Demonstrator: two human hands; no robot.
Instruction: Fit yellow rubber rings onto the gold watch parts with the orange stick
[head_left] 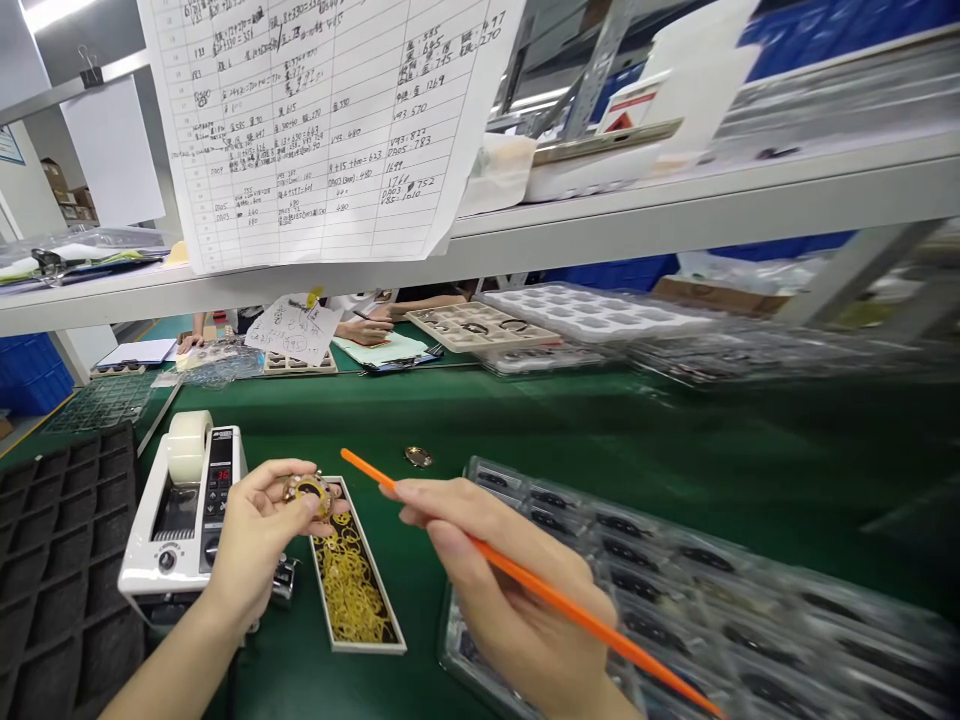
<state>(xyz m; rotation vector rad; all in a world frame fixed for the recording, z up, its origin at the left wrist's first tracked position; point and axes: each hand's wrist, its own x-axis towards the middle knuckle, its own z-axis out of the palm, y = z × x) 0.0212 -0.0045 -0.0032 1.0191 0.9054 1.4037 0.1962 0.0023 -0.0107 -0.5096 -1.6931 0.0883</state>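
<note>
One black tray [67, 580]: at the far left, with rows of square compartments, too many cut off to count.
One tape dispenser [184, 530]: white, carrying one roll of tape [189, 447]; its red display reads "36", while the smaller panel print is illegible.
One left hand [255, 530]: nearly closed, thumb and fingers pinching the round metal part [307, 492].
One round metal part: held just above the far end of the white box, a yellow ring on its face.
One handwritten sheet [315, 130]: hanging in front of the shelf [645, 232]; readable entries include "V93 570", "DA05: 783", "1699" and several of "480".
One white box [400, 648]: narrow and open, holding many yellow rings [351, 590], too tangled to count.
Two other people's hands [367, 328]: across the bench, one with a pen over paper, one farther left.
One loose metal disc [418, 457]: flat on the green table [300, 405], between the white box and the clear trays.
One right hand [517, 590]: fingers closed around one orange stick [540, 590], its rounded tip pointing toward the metal part.
Several clear trays [675, 600]: at right, holding dark pieces, blurred beyond counting.
</note>
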